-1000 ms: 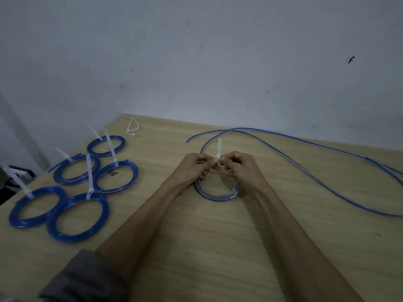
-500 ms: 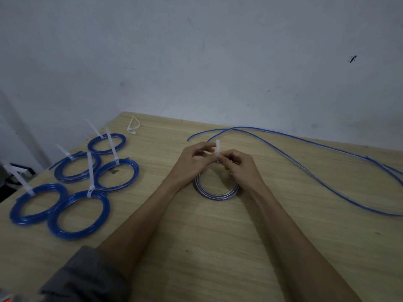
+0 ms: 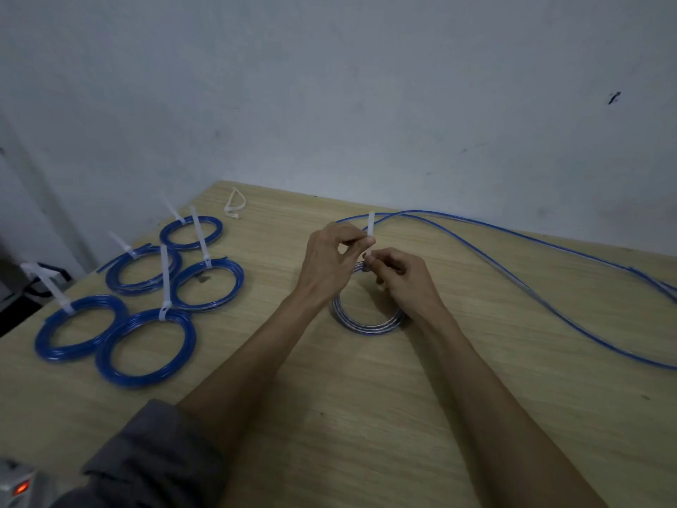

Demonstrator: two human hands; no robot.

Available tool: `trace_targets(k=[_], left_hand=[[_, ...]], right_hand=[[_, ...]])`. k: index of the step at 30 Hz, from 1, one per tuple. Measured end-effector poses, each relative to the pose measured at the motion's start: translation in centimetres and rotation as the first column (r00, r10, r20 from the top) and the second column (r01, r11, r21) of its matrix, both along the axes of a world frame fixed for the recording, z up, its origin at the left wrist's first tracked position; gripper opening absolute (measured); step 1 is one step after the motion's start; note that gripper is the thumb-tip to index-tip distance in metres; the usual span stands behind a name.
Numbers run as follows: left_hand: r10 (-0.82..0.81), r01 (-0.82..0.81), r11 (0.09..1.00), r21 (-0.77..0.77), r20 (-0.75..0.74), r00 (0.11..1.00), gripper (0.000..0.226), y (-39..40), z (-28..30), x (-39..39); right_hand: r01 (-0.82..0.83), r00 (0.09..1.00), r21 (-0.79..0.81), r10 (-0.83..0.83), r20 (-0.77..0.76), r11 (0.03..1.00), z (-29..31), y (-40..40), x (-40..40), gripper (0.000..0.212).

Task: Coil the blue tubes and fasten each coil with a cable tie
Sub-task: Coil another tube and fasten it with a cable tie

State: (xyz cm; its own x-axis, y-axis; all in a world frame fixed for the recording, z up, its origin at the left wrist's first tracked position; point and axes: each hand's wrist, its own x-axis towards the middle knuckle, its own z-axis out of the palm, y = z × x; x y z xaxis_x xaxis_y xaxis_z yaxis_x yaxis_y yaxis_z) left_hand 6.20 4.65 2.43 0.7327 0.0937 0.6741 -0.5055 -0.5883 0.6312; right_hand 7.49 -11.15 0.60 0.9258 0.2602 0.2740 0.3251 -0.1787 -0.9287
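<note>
White tie (image 3: 370,223) stands up between both hands near the table's (image 3: 366,416) far edge. The left hand (image 3: 331,264) pinches its tail; the right hand (image 3: 401,284) pinches its base at the coil (image 3: 366,326), whose top both hands hide. Loose tubes (image 3: 513,251) run off the right edge. Five tied coils (image 3: 146,346) lie by the left edge.

table (image 3: 329,416) | tied blue coils (image 3: 146,346) | loose tubes (image 3: 531,287) | spare tie (image 3: 234,205)
</note>
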Motion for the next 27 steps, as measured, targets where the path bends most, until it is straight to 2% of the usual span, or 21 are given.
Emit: trace_targets(k=[8, 12, 16, 19, 21, 24, 27], left_hand=[[-0.028, 0.016, 0.996, -0.083, -0.149, 0.988, 0.01, 1.6, 0.9, -0.6], [-0.025, 0.026, 1.0, -0.002, -0.221, 0.975, 0.01, 4.2, 1.4, -1.6], [0.024, -0.02, 1.0, 0.02, -0.21, 0.977, 0.01, 7.0, 1.9, -3.1], [0.079, -0.087, 0.995, -0.046, -0.157, 0.984, 0.01, 8.8, 2.1, -3.9], [0.082, -0.097, 0.993, -0.07, -0.193, 0.978, 0.012, 10.1, 2.9, -3.5], [0.066, -0.092, 0.991, -0.097, -0.244, 0.968, 0.014, 12.7, 4.3, -1.9], [0.112, -0.161, 0.97, -0.183, -0.248, 0.962, 0.014, 15.5, 4.6, -0.1]], right_hand=[[-0.029, 0.999, -0.057, 0.031, 0.04, 0.998, -0.1, 1.7, -0.8, 0.012], [-0.008, 0.998, -0.112, 0.015, 0.068, 0.994, -0.6, 4.4, -1.2, 0.013], [0.024, 0.995, -0.114, -0.013, 0.1, 0.993, 0.0, 7.8, -1.7, 0.012], [-0.012, 0.994, -0.101, 0.023, 0.109, 0.995, 1.2, 10.1, -1.7, 0.011], [-0.021, 0.991, -0.112, 0.035, 0.127, 0.994, 1.8, 11.4, -1.0, 0.011], [-0.023, 0.993, -0.124, 0.037, 0.109, 0.992, 1.4, 13.1, -0.2, 0.023], [0.038, 0.996, -0.133, -0.027, 0.08, 0.99, 0.6, 14.4, 0.5, 0.037]])
